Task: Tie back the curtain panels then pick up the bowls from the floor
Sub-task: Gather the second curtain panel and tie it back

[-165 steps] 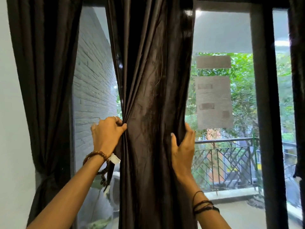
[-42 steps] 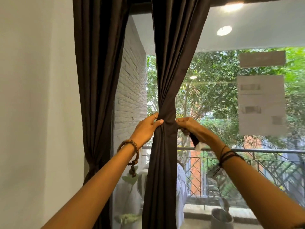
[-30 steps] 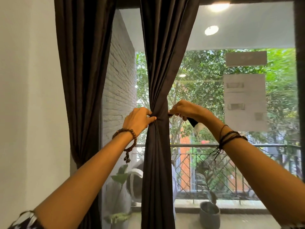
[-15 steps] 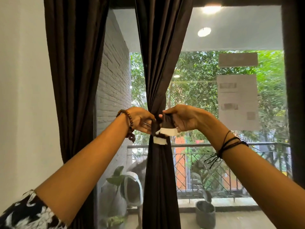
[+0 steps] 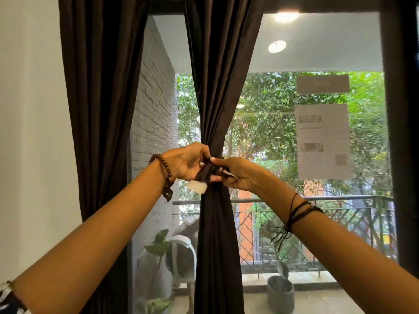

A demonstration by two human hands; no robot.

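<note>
The middle curtain panel (image 5: 223,87) hangs in front of the window glass (image 5: 283,137), gathered to a narrow waist at about mid-height, where both hands meet. The left hand (image 5: 184,162) curls its fingers against the left side of the bunch and holds 1 end of a dark fabric tie-back (image 5: 205,172); a pale tab (image 5: 196,186) at the strap's tip pokes out below that hand. The right hand (image 5: 235,173) pinches the strap's other end against the front of the gather, a second pale sliver showing by its fingers.

The cloth looks like a dark brown, faintly sheened weave that falls in long soft pleats, so it should be light, limp and a little slippery; it will likely spring wide again if the grip loosens before the ends are joined. The best hold is judged to be the strap ends themselves, close to the tabs, with the waist kept squeezed.

A second panel (image 5: 102,109) of the same cloth hangs at the left beside the white wall (image 5: 29,132). No bowls or floor inside the room can be seen here.
</note>
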